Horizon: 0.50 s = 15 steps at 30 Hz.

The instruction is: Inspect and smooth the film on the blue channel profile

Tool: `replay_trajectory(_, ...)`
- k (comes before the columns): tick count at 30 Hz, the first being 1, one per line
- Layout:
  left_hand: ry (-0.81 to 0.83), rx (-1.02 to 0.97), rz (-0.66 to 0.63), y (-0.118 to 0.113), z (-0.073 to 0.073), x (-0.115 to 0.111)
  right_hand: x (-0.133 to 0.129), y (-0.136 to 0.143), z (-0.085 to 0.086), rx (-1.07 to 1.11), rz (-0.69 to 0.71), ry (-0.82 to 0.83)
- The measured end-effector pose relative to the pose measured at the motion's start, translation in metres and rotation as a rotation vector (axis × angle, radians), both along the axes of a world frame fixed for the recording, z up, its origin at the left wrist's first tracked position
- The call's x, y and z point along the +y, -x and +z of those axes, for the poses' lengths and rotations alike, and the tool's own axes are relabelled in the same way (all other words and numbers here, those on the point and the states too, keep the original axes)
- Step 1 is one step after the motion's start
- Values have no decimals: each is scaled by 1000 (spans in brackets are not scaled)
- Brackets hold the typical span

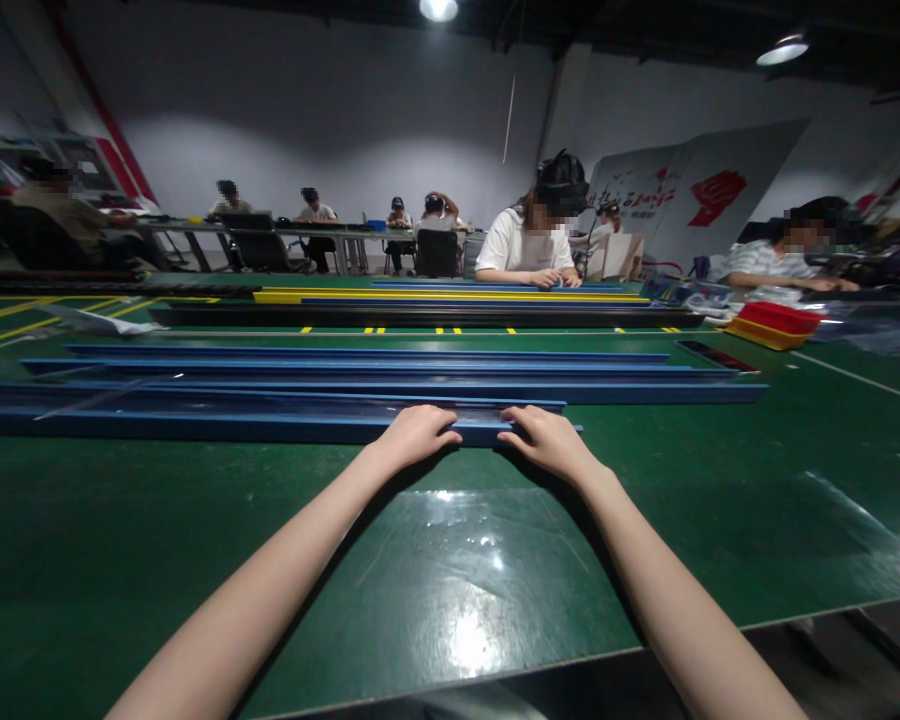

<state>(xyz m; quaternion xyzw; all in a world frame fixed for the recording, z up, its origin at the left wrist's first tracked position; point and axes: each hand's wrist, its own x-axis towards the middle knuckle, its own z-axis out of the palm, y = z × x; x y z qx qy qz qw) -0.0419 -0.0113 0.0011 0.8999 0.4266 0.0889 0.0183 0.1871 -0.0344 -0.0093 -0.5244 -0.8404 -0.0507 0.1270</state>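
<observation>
Nearest me, a long blue U-shaped channel [270,431] lies flat on the green table [330,590], its open side up. Toward its right end, my left hand [420,432] grips it, thumb at the near wall and fingers over the edge into the trough. A short gap to the right, my right hand [546,437] holds the same channel close to its end in a similar way. The fingertips inside the trough are partly hidden. Just beyond lie several more blue channels [645,393], roughly parallel to this one.
Farther back are a black channel [435,316] and yellow strips [450,297]. Red and yellow bins [772,325] and a dark phone-like object [716,356] sit at right. A co-worker in white [525,245] works across the table. Its near edge [570,660] runs below my arms.
</observation>
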Motion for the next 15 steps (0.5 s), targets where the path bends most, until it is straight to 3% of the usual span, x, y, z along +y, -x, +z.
replay_trajectory(15, 29, -56, 44, -1, 2, 0, 2, 0, -2, -3, 7, 6)
